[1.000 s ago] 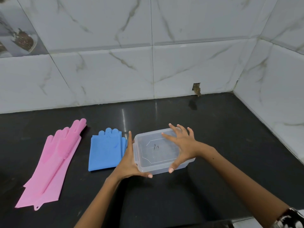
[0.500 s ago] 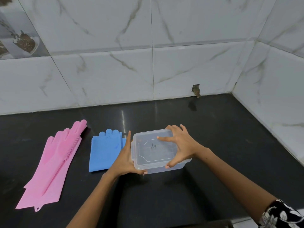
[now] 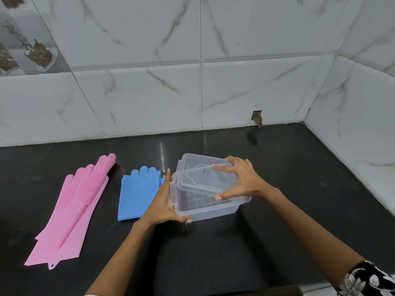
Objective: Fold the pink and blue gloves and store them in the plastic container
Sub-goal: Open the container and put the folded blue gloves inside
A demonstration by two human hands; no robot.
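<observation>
The lid (image 3: 208,175) has just come up off the plastic container (image 3: 206,205), pinched in the right hand (image 3: 245,180) while the left hand (image 3: 163,205) grips the box's left corner, so it's open for the folded blue gloves (image 3: 139,194) beside it and the unfolded pink gloves (image 3: 72,210) further left on the counter (image 3: 277,221)

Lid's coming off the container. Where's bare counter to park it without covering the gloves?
Bare counter runs from the container right to the side wall, and behind it to the back wall. The near strip between the arms is bare too. Left is crowded: blue gloves lie beside the left hand, pink gloves beyond. The right hand holds the lid.
</observation>
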